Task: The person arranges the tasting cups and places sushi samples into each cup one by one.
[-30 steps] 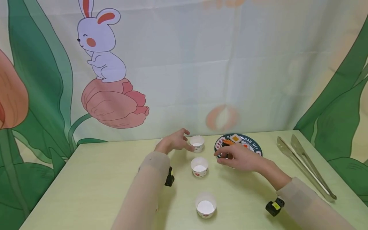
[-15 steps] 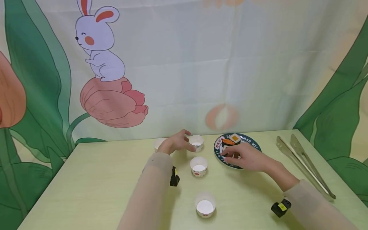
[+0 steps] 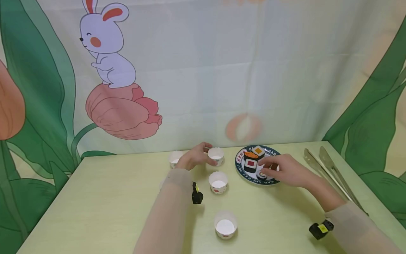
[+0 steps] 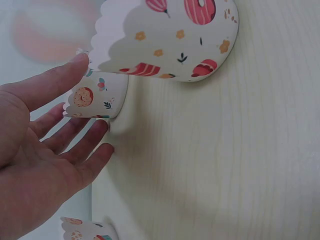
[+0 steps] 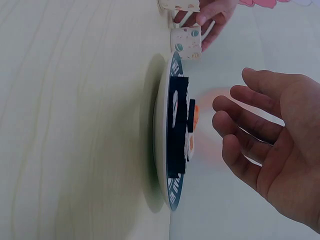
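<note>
At the back of the table my left hand point(image 3: 196, 156) is spread beside a white patterned paper cup point(image 3: 216, 156). Its thumb point(image 4: 60, 77) is right at the scalloped rim, the other fingers on the far side; the cup stands upright. My right hand point(image 3: 287, 170) hovers over the right part of a dark-rimmed plate point(image 3: 245, 175), fingers loosely bent with nothing between them. On the plate lie a red-centred sushi roll point(image 3: 250, 165), an orange-topped sushi piece point(image 3: 251, 155), a yellow-centred sushi piece point(image 3: 258, 151) and a small round roll point(image 3: 261, 174), partly behind my fingertips.
Nearer on the table stand a second paper cup point(image 3: 219, 184) and a third paper cup point(image 3: 226, 225). Another paper cup point(image 3: 175, 158) is partly hidden behind my left wrist. Long metal tongs point(image 3: 336, 176) lie at the right. A printed cloth point(image 3: 190, 88) hangs behind the table.
My right hand has moved rightward across the plate, uncovering the sushi on its left. The left hand has stayed at the back cup, with only a slight shift.
</note>
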Demonstrator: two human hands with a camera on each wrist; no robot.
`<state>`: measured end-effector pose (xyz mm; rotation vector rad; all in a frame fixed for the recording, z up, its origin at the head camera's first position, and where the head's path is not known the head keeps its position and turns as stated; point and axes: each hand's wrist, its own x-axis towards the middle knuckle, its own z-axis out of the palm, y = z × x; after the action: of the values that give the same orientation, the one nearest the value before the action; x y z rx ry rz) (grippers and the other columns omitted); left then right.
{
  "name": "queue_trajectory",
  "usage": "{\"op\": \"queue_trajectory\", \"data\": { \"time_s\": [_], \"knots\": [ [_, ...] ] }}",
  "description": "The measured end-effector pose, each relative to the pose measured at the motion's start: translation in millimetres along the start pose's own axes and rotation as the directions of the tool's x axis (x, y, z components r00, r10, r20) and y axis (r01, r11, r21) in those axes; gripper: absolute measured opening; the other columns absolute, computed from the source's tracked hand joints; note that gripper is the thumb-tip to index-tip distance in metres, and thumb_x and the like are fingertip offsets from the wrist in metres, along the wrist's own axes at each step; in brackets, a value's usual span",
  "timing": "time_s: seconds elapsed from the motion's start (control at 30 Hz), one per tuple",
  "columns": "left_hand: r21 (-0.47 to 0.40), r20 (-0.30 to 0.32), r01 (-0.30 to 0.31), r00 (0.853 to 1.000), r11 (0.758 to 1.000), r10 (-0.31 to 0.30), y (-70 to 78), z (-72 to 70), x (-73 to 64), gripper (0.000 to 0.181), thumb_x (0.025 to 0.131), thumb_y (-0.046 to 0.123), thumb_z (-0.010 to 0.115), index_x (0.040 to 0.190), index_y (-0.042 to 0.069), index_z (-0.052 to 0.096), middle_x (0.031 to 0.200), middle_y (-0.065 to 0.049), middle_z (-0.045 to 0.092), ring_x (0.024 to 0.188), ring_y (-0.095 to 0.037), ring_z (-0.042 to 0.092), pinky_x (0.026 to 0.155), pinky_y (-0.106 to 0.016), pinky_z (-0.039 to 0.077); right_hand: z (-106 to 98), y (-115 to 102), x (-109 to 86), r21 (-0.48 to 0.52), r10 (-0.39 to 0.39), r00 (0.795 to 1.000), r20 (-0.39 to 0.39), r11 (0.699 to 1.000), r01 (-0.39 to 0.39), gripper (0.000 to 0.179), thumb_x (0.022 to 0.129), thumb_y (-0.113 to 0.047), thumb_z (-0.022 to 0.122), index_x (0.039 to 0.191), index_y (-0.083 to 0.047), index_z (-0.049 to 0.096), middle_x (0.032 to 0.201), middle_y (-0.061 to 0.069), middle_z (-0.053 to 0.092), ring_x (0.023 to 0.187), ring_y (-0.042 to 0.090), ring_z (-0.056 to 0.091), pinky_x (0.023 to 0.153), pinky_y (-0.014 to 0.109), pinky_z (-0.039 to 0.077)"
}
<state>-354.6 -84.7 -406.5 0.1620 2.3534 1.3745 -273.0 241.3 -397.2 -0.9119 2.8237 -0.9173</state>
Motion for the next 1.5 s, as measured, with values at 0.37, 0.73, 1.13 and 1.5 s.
{"op": "queue_trajectory", "data": {
  "time_s": [0.37, 0.73, 1.13, 1.5],
  "knots": [
    [-0.046, -0.047, -0.028, 0.999, 0.999, 0.026, -5.6, 4.8, 5.0, 0.077, 0.084, 0.002, 0.083, 0.151, 0.008, 0.045, 0.154, -0.017, 0.042, 0.141, -0.036, 0.039, 0.117, -0.052, 0.031, -12, 14, -15.2, -0.003, 0.063, 0.997, -0.048, 0.998, -0.064, 0.029, 0.101, -0.016, 0.068, 0.126, -0.001, 0.070, 0.098, 0.003, 0.071, 0.082, 0.016, 0.059, 0.063, 0.028, 0.052],
    [-0.058, -0.042, -0.041, 0.998, 0.997, 0.038, -7.8, 7.1, 4.8, 0.077, 0.084, 0.003, 0.083, 0.152, 0.007, 0.046, 0.155, -0.017, 0.041, 0.142, -0.037, 0.037, 0.119, -0.051, 0.027, -22, 22, -29.9, -0.052, 0.086, 0.986, -0.142, 0.994, -0.094, 0.025, 0.101, -0.019, 0.069, 0.119, -0.003, 0.072, 0.101, 0.000, 0.071, 0.086, 0.016, 0.061, 0.068, 0.030, 0.052],
    [0.001, -0.048, -0.062, 0.997, 0.998, 0.062, -13.4, 8.4, 7.0, 0.077, 0.085, 0.009, 0.084, 0.152, 0.014, 0.047, 0.156, -0.017, 0.039, 0.142, -0.037, 0.038, 0.118, -0.052, 0.029, -32, 33, -47.0, -0.078, 0.163, 0.964, -0.208, 0.980, -0.183, 0.024, 0.100, -0.017, 0.069, 0.118, 0.000, 0.071, 0.106, 0.007, 0.070, 0.087, 0.020, 0.060, 0.064, 0.029, 0.051],
    [0.011, -0.069, -0.079, 0.994, 0.997, 0.080, -15.4, 9.6, 11.5, 0.072, 0.085, 0.009, 0.085, 0.149, 0.014, 0.051, 0.151, -0.015, 0.045, 0.136, -0.035, 0.044, 0.115, -0.051, 0.034, -39, 48, -63.6, -0.108, 0.271, 0.920, -0.283, 0.944, -0.311, 0.046, 0.102, -0.022, 0.067, 0.130, 0.013, 0.057, 0.130, 0.037, 0.056, 0.110, 0.051, 0.058, 0.088, 0.062, 0.051]
  ]
}}
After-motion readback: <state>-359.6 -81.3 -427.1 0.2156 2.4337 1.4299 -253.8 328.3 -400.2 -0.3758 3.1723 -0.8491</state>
